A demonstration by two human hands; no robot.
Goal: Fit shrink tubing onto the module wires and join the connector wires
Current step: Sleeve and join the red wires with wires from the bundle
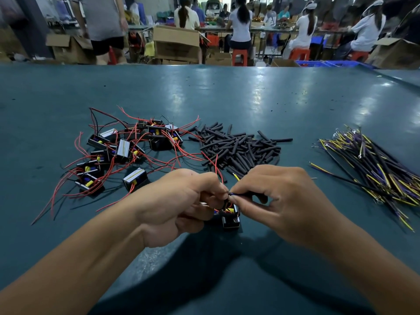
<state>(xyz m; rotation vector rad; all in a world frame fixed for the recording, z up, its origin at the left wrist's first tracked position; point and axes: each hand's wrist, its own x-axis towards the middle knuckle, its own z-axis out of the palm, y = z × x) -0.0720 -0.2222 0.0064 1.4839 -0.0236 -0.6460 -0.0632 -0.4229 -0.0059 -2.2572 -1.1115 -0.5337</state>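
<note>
A small black module with a yellow part hangs between my hands just above the table. My left hand pinches its red wire, which loops up and away. My right hand pinches a connector wire with a blue strand that meets the red wire at my fingertips. Its yellow strand sticks up beside my right fingers. A heap of black shrink tubing pieces lies just beyond my hands.
Several black modules with red wires lie in a pile at the left. A bundle of black, yellow and purple connector wires lies at the right. The dark green table stretches ahead. People sit at benches in the background.
</note>
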